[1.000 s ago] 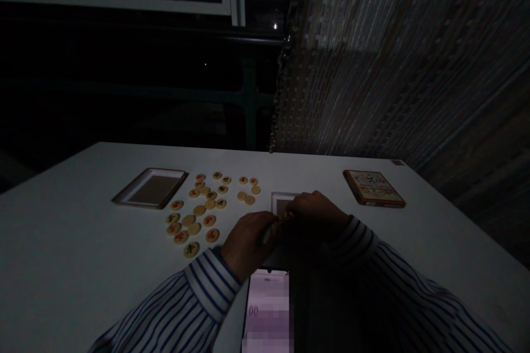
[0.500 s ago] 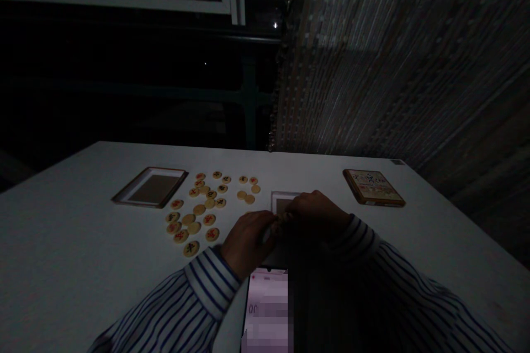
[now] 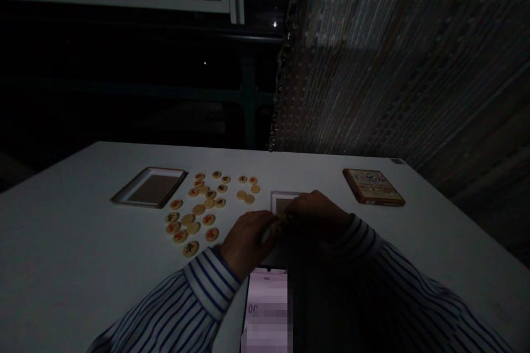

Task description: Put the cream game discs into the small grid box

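The left hand [image 3: 247,240] has thumb and fingertips closed on a few small pieces [image 3: 277,226]; the right hand [image 3: 315,208] meets them with bunched fingers, but shadow hides whether it grips. Both hands are placed as they were half a second ago; only the held pieces look darker and less legible. They are round, pale and blurred, above the near tray [image 3: 285,194]. A phone [image 3: 267,303] lies just below the hands. Leftward spread the loose pieces [image 3: 199,209], red-marked, black-marked or plain, then the left tray [image 3: 141,205]. White table [image 3: 430,242] stretches between the right sleeve [image 3: 397,267] and the closed box [image 3: 375,185], and to the far edge.
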Demonstrator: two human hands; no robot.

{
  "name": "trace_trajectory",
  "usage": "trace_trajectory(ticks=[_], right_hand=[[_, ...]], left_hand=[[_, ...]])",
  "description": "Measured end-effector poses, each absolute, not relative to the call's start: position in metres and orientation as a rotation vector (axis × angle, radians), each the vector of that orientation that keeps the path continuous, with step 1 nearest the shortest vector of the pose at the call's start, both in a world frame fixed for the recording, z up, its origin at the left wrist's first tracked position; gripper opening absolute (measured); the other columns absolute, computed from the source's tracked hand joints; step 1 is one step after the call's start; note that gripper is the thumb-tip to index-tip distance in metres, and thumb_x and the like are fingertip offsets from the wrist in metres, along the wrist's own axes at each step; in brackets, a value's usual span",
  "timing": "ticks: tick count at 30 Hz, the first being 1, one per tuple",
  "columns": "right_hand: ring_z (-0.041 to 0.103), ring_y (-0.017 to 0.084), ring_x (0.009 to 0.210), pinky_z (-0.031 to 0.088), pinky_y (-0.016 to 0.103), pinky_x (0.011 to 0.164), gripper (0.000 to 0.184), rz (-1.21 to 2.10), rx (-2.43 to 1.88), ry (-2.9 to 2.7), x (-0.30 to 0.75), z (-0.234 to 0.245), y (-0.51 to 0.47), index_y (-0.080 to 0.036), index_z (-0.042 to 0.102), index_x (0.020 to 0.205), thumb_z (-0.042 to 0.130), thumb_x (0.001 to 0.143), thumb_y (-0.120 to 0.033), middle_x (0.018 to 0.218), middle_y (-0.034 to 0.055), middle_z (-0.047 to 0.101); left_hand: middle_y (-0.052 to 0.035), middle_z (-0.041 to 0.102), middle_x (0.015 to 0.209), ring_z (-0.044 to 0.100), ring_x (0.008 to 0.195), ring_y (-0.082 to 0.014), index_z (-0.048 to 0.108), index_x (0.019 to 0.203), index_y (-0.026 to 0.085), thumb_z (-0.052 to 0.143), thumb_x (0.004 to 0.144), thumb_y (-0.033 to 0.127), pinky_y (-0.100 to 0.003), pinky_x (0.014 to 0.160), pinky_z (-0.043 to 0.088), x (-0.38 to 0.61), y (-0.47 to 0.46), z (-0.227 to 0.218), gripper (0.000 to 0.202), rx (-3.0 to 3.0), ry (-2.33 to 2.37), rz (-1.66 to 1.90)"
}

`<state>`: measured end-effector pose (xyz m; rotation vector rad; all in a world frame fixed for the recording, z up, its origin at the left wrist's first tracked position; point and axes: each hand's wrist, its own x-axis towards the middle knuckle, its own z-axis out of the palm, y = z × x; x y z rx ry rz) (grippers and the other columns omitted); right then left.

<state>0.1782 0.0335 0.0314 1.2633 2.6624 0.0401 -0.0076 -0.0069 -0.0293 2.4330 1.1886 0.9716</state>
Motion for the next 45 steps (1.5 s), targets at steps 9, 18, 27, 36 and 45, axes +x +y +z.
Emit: trace_trajectory(ticks=[9,18,27,36,45], right_hand=[[0.06,0.019,0.076,0.037,0.027,0.061,0.025,0.025,1.25,2.687,0.178,0.031,0.032,-0.021,0.064,0.079,0.046,0.077,-0.039,0.082,0.0053,0.066],[0.06,0.02,0.079,0.039,0.03,0.062,0.024,0.063,1.222,2.672,0.178,0.029,0.034,-0.022,0.063,0.081,0.045,0.077,-0.038,0.084,0.0058,0.066],[0.061,0.019,0.078,0.038,0.027,0.06,0.026,0.036,1.222,2.684,0.179,0.034,0.032,-0.02,0.063,0.081,0.047,0.077,-0.04,0.084,0.0067,0.066],[0.059,0.019,0.08,0.036,0.029,0.065,0.021,0.139,1.28,2.667,0.181,0.037,0.035,-0.02,0.061,0.084,0.044,0.079,-0.032,0.085,0.0071,0.065],[0.055,0.019,0.086,0.034,0.03,0.072,0.029,0.154,1.486,2.705,0.18,0.046,0.032,-0.019,0.061,0.094,0.035,0.083,-0.027,0.092,0.0072,0.064]], left_hand=[[-0.0061,0.062,0.102,0.056,0.094,-0.0187,0.052,0.106,0.021,0.053,0.074,0.019,-0.037,0.082,0.045,-0.006,-0.008,-0.024,0.032,2.438,1.204,0.946],[-0.0063,0.061,0.103,0.055,0.095,-0.0178,0.053,0.105,0.018,0.054,0.073,0.019,-0.035,0.084,0.045,-0.006,-0.007,-0.025,0.032,2.459,1.216,0.947],[-0.0059,0.06,0.105,0.054,0.098,-0.019,0.052,0.108,0.021,0.053,0.074,0.02,-0.038,0.086,0.043,-0.008,-0.007,-0.028,0.034,2.432,1.191,0.934],[-0.0061,0.061,0.102,0.056,0.095,-0.0186,0.053,0.105,0.021,0.051,0.076,0.021,-0.038,0.084,0.044,-0.008,-0.009,-0.019,0.029,2.41,1.204,0.926],[-0.0071,0.061,0.102,0.054,0.098,-0.0192,0.054,0.104,0.019,0.051,0.076,0.023,-0.039,0.086,0.044,-0.017,-0.006,-0.018,0.028,2.382,1.376,1.041]])
